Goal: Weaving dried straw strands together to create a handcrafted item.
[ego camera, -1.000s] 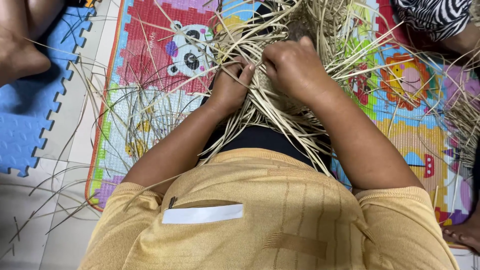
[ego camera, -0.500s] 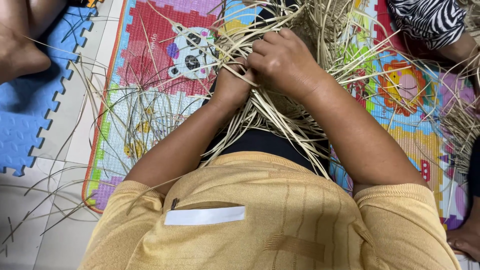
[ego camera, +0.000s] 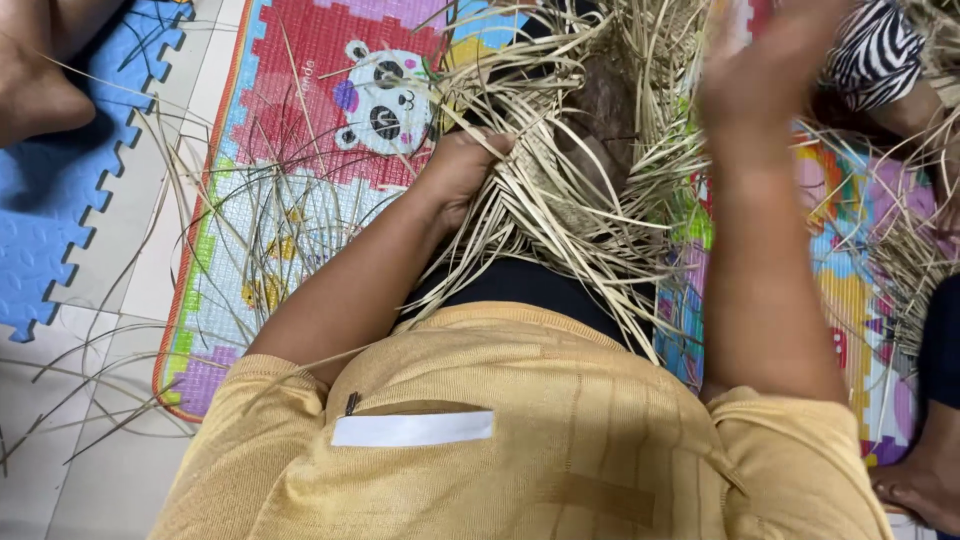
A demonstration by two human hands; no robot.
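**Left hand grips the straw bundle, right hand lifted above it**

At the far left a bare foot [ego camera: 40, 95] of another person rests on a blue foam mat [ego camera: 40, 260], cut off by the frame edge. Loose straws [ego camera: 200, 230] lie scattered over the floor and over the colourful play mat [ego camera: 300, 110] with its panda picture.

The left hand [ego camera: 460, 165] is closed around a handful of strands at the left edge of the straw weaving [ego camera: 560, 200], its fingers curled in and partly buried among them. The weaving sits just in front of the person's lap, on the dark trousers [ego camera: 510, 285], to the right of that hand and touching it.

The weaving is pale tan, made of flat thin strips; a small tightly plaited patch shows at its middle, and long loose ends fan out in all directions. A dark shape behind it is hard to make out.

The right hand [ego camera: 775, 60] is raised above and to the right of the weaving, blurred; whether it is open or holds strands cannot be told.

At the right edge, a zebra-striped sleeve [ego camera: 875, 50] and another foot [ego camera: 925, 485] are partly cut off.
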